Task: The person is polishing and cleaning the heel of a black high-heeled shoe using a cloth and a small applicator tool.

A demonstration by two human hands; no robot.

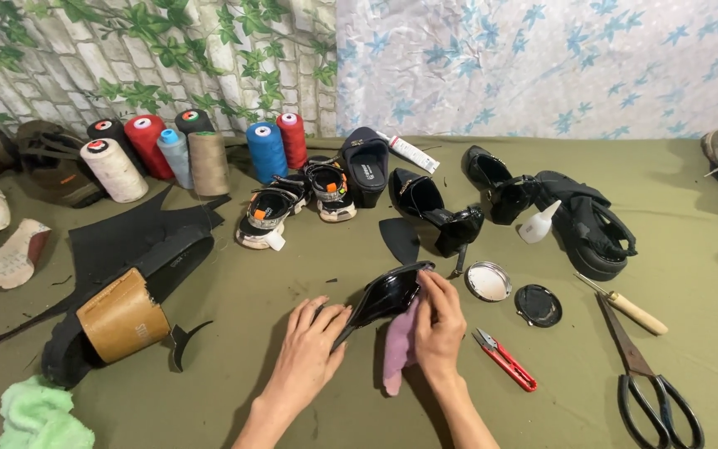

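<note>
Two hands work a black heeled shoe [388, 295] on the green cloth.
Left hand [313, 345] grips the heel, fingers curled; right hand [440, 320] pinches a pink rag [399, 349] against it, just left of the red snips [504, 359].

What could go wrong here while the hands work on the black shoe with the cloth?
The open tin and its lid lie close beside the right hand, so an elbow move might knock them. The red snips lie near that wrist. The glossy black shoe might slip from the left hand.

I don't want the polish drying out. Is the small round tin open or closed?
Open: the tin shows its pale inside, and its black lid lies apart beside it.
</note>
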